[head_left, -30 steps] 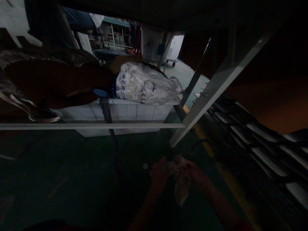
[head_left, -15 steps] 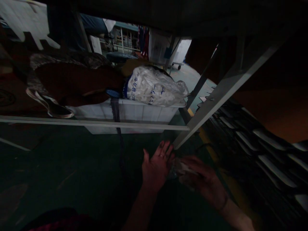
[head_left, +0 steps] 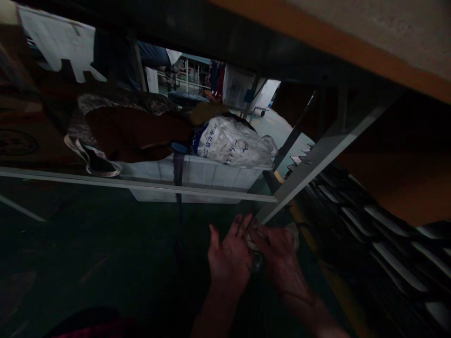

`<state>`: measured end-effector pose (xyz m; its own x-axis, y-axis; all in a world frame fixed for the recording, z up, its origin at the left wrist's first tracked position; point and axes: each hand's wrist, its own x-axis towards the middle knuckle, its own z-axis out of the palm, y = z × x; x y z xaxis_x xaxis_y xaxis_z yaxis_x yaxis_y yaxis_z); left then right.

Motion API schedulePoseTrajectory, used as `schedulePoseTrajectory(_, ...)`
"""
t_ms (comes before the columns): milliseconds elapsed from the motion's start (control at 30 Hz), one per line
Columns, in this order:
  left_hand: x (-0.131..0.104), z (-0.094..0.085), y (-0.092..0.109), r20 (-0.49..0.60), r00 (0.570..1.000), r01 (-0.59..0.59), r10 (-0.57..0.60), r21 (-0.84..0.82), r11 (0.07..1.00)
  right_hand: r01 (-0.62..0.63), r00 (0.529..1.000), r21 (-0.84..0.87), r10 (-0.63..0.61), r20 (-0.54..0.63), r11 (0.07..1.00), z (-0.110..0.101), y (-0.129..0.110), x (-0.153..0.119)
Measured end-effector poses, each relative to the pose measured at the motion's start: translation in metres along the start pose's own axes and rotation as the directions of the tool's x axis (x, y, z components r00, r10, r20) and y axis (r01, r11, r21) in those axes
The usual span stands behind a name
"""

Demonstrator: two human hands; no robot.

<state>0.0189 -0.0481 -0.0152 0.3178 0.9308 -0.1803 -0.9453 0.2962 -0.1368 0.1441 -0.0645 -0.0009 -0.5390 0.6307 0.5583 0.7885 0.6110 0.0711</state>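
Note:
My left hand (head_left: 230, 256) is held palm up low in the middle, its thumb and fingers spread. Against its fingers my right hand (head_left: 276, 249) presses a crumpled pale cloth or wipe (head_left: 291, 234), which sticks out on both sides of the fingers. Between the two palms hangs a small clear, shiny thing (head_left: 258, 262), too dark to name. Both hands are just below the foot of a metal table leg (head_left: 306, 164).
Under the table a white plastic bin (head_left: 218, 176) holds brown cloth (head_left: 134, 131) and a stuffed white plastic bag (head_left: 236, 143). A metal crossbar (head_left: 141, 180) runs before it. Black and white racks (head_left: 398, 263) stand at right. A person's dark-clothed legs (head_left: 114, 61) show behind.
My right hand has moved up and left, and its fingers now lie on the left hand's fingers with the pale material. The view has shifted, showing more of the tabletop edge.

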Motion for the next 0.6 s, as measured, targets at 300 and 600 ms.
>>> schedulePoseTrajectory(300, 0.003, -0.017, 0.018, -0.061, 0.986, -0.157, 0.156, -0.023, 0.987, -0.063, 0.982, 0.258, 0.014, 0.189, 0.964, -0.003, -0.031, -0.014)
schedulePoseTrajectory(600, -0.014, 0.006, 0.007, 0.071, 0.991, -0.110, 0.110, 0.001, 0.994, -0.140, 0.983, 0.362, 0.086, 0.161, 0.921, -0.014, -0.015, -0.002)
